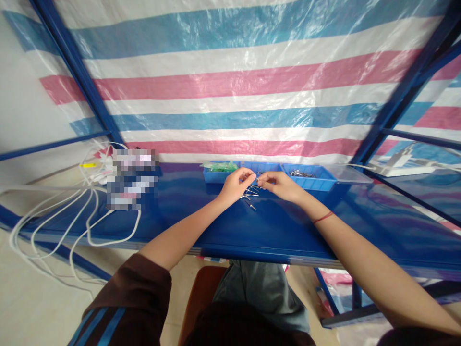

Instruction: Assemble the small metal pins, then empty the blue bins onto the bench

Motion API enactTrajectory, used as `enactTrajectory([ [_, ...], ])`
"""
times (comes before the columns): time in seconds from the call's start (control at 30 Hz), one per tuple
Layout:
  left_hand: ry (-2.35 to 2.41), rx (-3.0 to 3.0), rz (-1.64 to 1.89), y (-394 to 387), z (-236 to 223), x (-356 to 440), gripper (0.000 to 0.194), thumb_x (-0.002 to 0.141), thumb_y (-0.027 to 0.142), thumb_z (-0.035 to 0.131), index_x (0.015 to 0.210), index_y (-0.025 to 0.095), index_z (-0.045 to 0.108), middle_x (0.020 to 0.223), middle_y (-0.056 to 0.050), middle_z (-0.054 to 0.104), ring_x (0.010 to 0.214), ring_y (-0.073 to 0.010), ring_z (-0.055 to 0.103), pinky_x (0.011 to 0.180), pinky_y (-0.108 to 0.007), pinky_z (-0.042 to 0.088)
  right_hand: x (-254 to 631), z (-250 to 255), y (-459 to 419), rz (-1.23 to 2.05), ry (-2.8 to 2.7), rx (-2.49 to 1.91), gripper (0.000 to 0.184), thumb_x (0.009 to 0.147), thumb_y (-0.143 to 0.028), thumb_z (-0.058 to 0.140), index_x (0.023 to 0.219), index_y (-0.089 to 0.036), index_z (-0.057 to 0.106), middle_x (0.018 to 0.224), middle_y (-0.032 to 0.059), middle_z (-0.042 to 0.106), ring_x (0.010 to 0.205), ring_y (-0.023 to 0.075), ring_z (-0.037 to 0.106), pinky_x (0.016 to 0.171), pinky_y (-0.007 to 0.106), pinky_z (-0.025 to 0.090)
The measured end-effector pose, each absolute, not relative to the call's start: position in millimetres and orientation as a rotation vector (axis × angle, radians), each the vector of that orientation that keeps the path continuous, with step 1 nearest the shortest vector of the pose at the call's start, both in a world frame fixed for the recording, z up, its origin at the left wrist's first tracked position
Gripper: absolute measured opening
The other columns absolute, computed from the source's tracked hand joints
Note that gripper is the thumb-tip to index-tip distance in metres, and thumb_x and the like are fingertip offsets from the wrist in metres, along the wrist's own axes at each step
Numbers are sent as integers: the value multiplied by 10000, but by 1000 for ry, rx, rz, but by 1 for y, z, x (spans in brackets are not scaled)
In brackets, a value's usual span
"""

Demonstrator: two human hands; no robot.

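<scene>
My left hand [238,183] and my right hand [279,185] are close together over the table, fingertips almost meeting. Both are closed in a pinch; whatever small thing sits between the fingertips is too tiny to make out. Just below them lies a loose pile of thin silvery metal pins [248,194] that look like blind rivets. One rivet-like pin [250,205] lies apart, nearer to me. Behind my hands stands a blue bin [268,166], partly hidden, with metal pieces in it. Right of it, another blue bin [313,183] holds more metal pieces [301,173].
A left-hand blue bin [212,178] holds green plastic bags [223,166]. White cables [95,235] loop over the left end of the blue table [173,206], beside blurred-out items. Blue frame posts [77,77] rise at both sides, with a striped sheet [230,86] behind.
</scene>
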State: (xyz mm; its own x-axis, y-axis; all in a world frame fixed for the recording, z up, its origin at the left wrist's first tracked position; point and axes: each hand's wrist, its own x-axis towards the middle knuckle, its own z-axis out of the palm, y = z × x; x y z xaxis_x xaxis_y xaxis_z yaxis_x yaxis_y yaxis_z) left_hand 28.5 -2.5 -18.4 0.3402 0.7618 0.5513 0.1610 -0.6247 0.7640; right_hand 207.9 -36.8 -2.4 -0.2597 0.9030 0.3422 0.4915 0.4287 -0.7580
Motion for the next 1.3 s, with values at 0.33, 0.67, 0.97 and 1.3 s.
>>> enactTrajectory([
  [0.33, 766, 1996, 1260, 3, -25, 30, 182, 836, 325, 569, 897, 157, 607, 872, -31, 660, 813, -140, 613, 772, -263, 472, 204, 8, -43, 646, -1606, -1190, 371, 683, -514, 660, 796, -170, 584, 655, 14, 579, 607, 139, 518, 579, 285, 428],
  [0.67, 869, 2712, 744, -4, -13, 13, 300, 856, 397, 548, 1093, 239, 641, 1132, -60, 630, 1093, -238, 548, 951, -406, 409, 271, 23, -38, -242, -1497, -1614, 194, 772, -351, 515, 754, -186, 616, 714, 79, 653, 701, 223, 600, 691, 337, 436],
  [0.97, 742, 2765, 493, 0, -17, 14, 180, 858, 270, 553, 951, 242, 704, 1080, -7, 681, 1028, -173, 616, 913, -280, 431, 314, 5, -28, -352, -1400, -1979, 430, 761, -327, 514, 1143, -139, 578, 821, 133, 675, 758, 280, 613, 680, 377, 433],
  [1.3, 846, 2788, 535, -5, -21, 18, 171, 866, 286, 537, 887, 228, 697, 1041, -32, 645, 979, -194, 600, 863, -316, 449, 258, 22, -41, -267, -1845, -1567, 211, 771, -271, 480, 840, -179, 656, 795, 82, 690, 699, 215, 604, 678, 319, 433],
])
